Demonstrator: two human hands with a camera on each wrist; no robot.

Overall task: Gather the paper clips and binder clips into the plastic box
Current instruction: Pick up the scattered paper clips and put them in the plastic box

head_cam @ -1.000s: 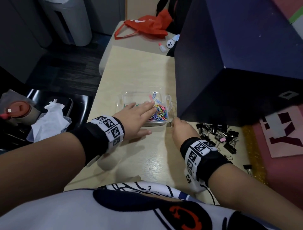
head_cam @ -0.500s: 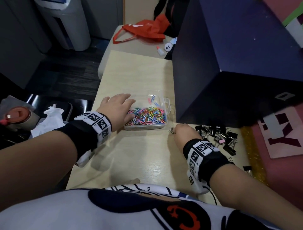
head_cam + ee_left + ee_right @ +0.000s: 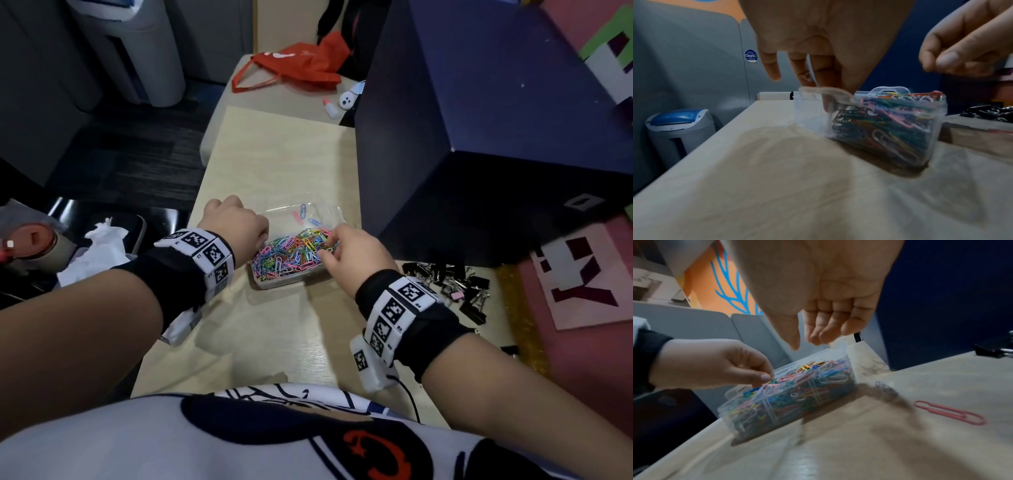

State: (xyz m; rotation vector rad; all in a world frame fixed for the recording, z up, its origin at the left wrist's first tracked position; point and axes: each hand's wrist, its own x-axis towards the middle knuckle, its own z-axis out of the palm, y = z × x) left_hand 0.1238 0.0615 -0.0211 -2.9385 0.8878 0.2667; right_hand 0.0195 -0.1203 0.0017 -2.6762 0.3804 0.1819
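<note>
The clear plastic box (image 3: 274, 281) lies mid-table, heaped with coloured paper clips (image 3: 291, 251). My left hand (image 3: 239, 222) grips its left wall, with fingers (image 3: 824, 76) curled over the rim and the thumb (image 3: 764, 377) against the edge. My right hand (image 3: 329, 246) hovers over the box's right side. Its thumb and loosely curled fingers (image 3: 824, 335) are apart, and nothing shows between them. Black binder clips (image 3: 448, 284) are piled right of the box. A red paper clip (image 3: 949, 412) and a small metal clip (image 3: 884, 386) lie loose on the table beside the box.
A big dark blue box (image 3: 479, 137) stands close behind and right of the plastic box. A red bag (image 3: 294, 68) sits on the far table. The table's left edge (image 3: 191, 233) drops to a chair holding tissue (image 3: 96, 253). A pink sheet (image 3: 582, 281) lies far right.
My left hand slid from lying across the box to gripping its left wall. My right hand rose from the table near the binder clips and came over the box.
</note>
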